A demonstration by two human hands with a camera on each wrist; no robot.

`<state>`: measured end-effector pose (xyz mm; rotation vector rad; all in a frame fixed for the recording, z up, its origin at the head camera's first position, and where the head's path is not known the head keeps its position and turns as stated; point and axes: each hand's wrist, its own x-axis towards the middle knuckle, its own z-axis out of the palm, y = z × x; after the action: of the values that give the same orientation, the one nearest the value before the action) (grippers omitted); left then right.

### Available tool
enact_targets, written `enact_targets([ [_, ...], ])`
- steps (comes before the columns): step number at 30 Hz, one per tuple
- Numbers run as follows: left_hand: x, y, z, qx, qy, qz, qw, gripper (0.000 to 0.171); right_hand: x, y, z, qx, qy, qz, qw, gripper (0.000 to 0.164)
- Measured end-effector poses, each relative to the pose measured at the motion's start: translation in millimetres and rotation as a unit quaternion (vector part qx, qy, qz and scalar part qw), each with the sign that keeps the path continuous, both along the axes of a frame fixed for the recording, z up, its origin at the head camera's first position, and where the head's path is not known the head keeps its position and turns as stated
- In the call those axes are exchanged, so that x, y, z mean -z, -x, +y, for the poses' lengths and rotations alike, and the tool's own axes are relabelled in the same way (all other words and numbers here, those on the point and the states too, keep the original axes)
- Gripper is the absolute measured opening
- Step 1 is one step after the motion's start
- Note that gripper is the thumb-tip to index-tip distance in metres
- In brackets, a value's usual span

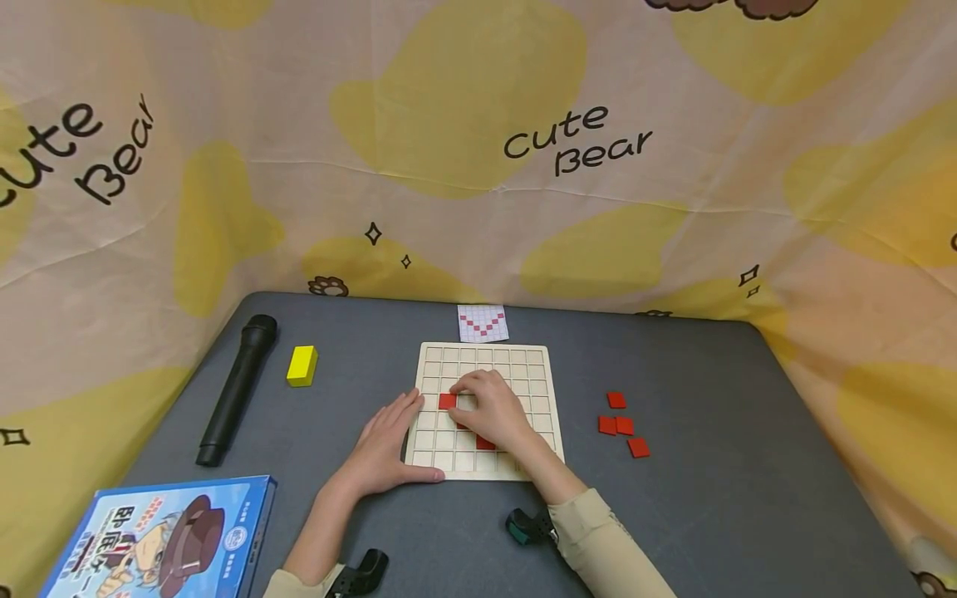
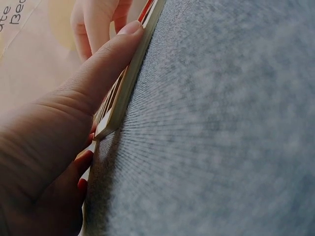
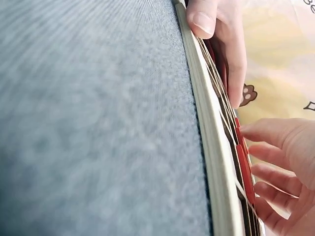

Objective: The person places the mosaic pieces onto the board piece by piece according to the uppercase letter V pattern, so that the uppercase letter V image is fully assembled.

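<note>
A pale wooden grid board (image 1: 441, 461) lies on the table with red square tiles in some of its cells. My left hand (image 1: 385, 444) rests against the board's near left corner, fingers extended along the left side and thumb on the front edge. Over the middle of the board, my right hand (image 1: 493, 411) has its thumb and index finger bent about the right side of a red tile (image 1: 447, 401), pinching at its corners. Another red tile (image 1: 485, 443) sits nearer the front, partly covered by this hand. The right wrist view shows the fingertips right at the red tiles (image 3: 244, 169).
Several loose red tiles (image 1: 616, 425) lie right of the board. Behind it is a small card (image 1: 483, 324) printed with a V of coloured squares. Leftward are a yellow block (image 1: 302, 366), a black microphone (image 1: 238, 390) and a blue illustrated box (image 1: 160, 540). A patterned cloth (image 1: 463, 100) surrounds the table.
</note>
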<state>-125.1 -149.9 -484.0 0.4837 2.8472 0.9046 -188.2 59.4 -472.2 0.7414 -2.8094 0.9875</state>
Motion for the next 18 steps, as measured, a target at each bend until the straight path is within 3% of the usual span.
enact_targets([
  [8, 2.2, 1.0, 2.1, 0.0, -0.003, -0.009, 1.0, 0.115, -4.5, -2.7, 29.6, 0.023, 0.079, -0.011, 0.997, 0.019],
  [18, 2.9, 1.3, 2.4, -0.002, -0.002, -0.008, 1.0, 0.116, -6.0, -7.3, 93.6, 0.079, 0.076, -0.001, 0.994, 0.018],
])
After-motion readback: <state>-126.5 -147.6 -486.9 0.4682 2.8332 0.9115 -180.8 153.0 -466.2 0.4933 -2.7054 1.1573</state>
